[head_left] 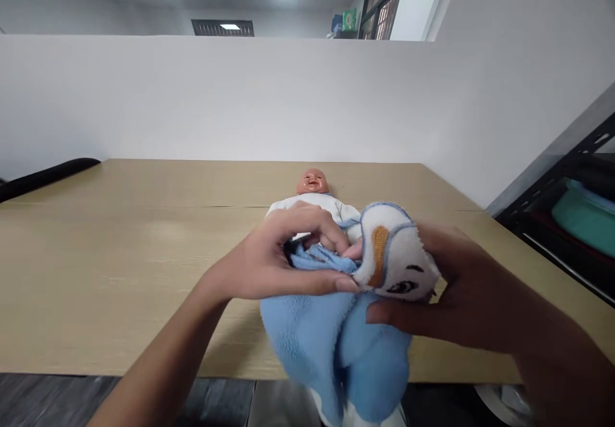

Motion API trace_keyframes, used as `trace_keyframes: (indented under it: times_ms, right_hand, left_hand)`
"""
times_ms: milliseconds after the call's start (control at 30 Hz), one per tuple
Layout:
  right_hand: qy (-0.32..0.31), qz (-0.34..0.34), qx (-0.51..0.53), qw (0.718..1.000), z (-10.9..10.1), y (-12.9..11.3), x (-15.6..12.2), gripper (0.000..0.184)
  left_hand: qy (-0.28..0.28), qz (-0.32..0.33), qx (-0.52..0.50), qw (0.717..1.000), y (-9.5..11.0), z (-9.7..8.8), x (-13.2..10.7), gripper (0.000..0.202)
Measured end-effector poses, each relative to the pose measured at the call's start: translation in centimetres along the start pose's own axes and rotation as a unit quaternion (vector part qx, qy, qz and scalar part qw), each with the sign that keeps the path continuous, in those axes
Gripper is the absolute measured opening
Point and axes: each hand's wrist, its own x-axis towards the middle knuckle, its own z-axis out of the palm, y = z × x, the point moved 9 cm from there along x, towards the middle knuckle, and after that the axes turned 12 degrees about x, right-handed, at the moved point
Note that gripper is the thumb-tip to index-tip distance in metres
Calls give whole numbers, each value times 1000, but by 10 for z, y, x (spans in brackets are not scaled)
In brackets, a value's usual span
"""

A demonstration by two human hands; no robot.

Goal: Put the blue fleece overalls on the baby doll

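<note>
A baby doll (312,182) in a white top lies on its back on the wooden table (120,267), head away from me. Blue fleece trousers (331,344) cover its lower body and hang over the table's front edge. My left hand (283,254) is closed, pinching the blue waistband at the doll's middle. My right hand (456,286) is closed on a white flap of the garment (394,254) with an orange patch and stitched eyes, holding it up at the doll's right side.
A white partition wall (240,100) stands behind the table. To the right is a black metal rack (567,209) holding a teal item (586,216). A dark chair edge (48,174) shows at far left. Grey floor lies below the table's front edge.
</note>
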Motion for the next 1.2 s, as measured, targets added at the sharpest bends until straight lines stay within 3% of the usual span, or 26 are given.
trace_keyframes:
  times_ms: [133, 267, 367, 500, 633, 700, 800, 933, 1000, 1100, 1200]
  right_hand:
    - [-47, -35, 24, 998, -14, 5, 29, 38]
    - [-45, -7, 53, 998, -21, 15, 59, 25]
    - [-71, 15, 31, 997, -15, 27, 71, 29]
    - [-128, 19, -11, 992, -3, 46, 68, 32]
    - [-138, 26, -5, 990, -8, 57, 68, 29]
    - [-136, -1, 14, 991, -16, 55, 72, 29]
    - [-134, -31, 115, 984, -29, 56, 74, 26]
    - [-107, 38, 322, 940, -42, 90, 66, 25]
    - [-86, 60, 367, 924, -47, 105, 62, 26]
    - [-64, 61, 343, 935, -54, 111, 61, 28]
    - [-94, 85, 218, 968, -53, 112, 64, 34]
  left_hand:
    - [-32, 22, 47, 998, -5, -16, 18, 29]
    - [24, -11, 50, 998, -20, -37, 35, 55]
    - [-10, -17, 50, 999, -31, -36, 46, 61]
    - [-61, -38, 46, 996, -49, -34, 46, 25]
    - [-112, -94, 48, 988, -68, -33, 34, 19]
    - [-106, -97, 16, 990, -71, -35, 31, 16]
    - [-78, -97, -16, 992, -73, -38, 28, 16]
    - [-57, -114, -23, 992, -78, -40, 26, 18]
    - [-57, -134, -24, 989, -82, -42, 25, 18]
    - [-79, -153, 6, 985, -85, -43, 25, 25]
    - [-135, -160, 54, 976, -89, -39, 26, 24]
